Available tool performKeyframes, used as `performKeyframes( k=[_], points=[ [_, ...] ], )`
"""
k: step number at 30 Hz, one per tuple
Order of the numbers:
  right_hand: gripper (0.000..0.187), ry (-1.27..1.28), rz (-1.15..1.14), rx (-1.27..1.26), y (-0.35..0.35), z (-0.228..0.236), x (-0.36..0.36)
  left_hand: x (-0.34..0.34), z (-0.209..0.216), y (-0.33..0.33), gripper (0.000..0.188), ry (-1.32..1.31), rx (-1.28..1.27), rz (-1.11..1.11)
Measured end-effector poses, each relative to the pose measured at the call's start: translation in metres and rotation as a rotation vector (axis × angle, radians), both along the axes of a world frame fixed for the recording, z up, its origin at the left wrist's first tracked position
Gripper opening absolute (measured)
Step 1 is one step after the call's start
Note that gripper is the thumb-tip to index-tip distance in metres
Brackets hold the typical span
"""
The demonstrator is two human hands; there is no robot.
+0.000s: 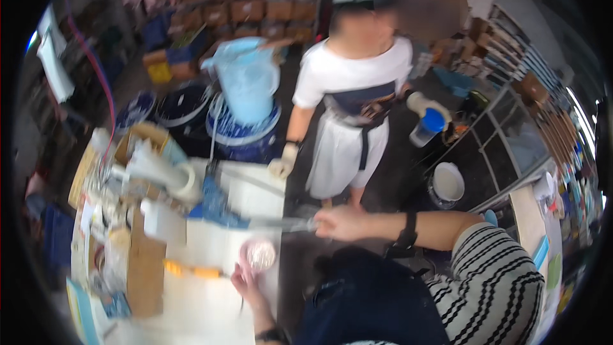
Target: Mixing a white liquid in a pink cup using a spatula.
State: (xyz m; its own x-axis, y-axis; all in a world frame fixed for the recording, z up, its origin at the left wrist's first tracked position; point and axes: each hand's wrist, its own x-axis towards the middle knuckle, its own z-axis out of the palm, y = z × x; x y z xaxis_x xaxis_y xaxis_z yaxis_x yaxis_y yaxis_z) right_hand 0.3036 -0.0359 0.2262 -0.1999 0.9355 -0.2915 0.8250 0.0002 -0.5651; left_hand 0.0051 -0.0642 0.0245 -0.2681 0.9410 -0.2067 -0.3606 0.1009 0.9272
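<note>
On the white tabletop [211, 306], a pink cup [246, 255] holds something pale and shiny. My left hand [248, 284] is at its near side, fingers curled against it, though blur softens the grip. A tool with a yellow-orange handle [195, 271] lies just left of that hand, its thin end toward my fingers. My right hand [338, 222] is closed round the end of a long grey tool [281, 223], which reaches left over the table. At its far end is a blue part [220, 207]; motion blur hides its exact kind.
Across the table corner stands a person [354, 89] in white, wearing gloves and holding a clear cup with blue in it [428, 128]. A large light-blue bucket [246, 80] rests on a dark drum. Bottles and a cardboard box [145, 268] crowd the table's left; a white bucket [447, 183] stands right.
</note>
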Motion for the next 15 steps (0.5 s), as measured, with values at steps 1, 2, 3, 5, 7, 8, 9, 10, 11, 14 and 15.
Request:
performKeyframes(
  k=[1,2,3,5,7,8,9,10,11,14,15],
  points=[
    [0.034,0.044,-0.034,0.006,-0.002,-0.003,0.006,0.012,0.012,0.0,0.03,0.116,0.008,0.184],
    [0.035,0.133,-0.088,0.083,-0.008,-0.015,0.015,0.015,0.019,-0.002,0.025,0.446,-0.06,0.259],
    [0.036,0.199,-0.156,0.013,-0.009,-0.016,0.017,0.023,0.033,-0.003,0.016,0.484,-0.08,0.284],
    [0.034,0.215,-0.199,-0.006,-0.01,-0.016,0.017,0.031,0.034,-0.01,0.012,0.45,-0.009,0.104],
    [0.033,0.341,-0.256,-0.145,-0.01,-0.025,0.018,0.033,0.041,-0.012,0.013,0.248,-0.283,-0.328],
    [0.033,0.375,-0.296,-0.213,-0.011,-0.024,0.015,0.032,0.046,-0.011,0.013,0.253,-0.301,-0.307],
    [0.033,0.381,-0.289,-0.225,-0.012,-0.029,0.015,0.033,0.054,-0.008,0.015,-0.188,-0.525,-0.428],
    [0.033,0.399,-0.282,-0.238,-0.015,-0.035,0.015,0.035,0.058,-0.006,0.017,-0.643,-0.728,-0.533],
    [0.034,0.416,-0.278,-0.248,-0.016,-0.04,0.014,0.038,0.059,-0.004,0.017,-0.641,-0.733,-0.526],
    [0.035,0.401,-0.251,-0.24,-0.021,-0.042,0.013,0.05,0.059,-0.004,0.021,-0.829,-0.695,-0.415],
    [0.035,0.401,-0.254,-0.242,-0.022,-0.041,0.012,0.055,0.059,-0.003,0.021,-0.855,-0.692,-0.377]
  ],
)
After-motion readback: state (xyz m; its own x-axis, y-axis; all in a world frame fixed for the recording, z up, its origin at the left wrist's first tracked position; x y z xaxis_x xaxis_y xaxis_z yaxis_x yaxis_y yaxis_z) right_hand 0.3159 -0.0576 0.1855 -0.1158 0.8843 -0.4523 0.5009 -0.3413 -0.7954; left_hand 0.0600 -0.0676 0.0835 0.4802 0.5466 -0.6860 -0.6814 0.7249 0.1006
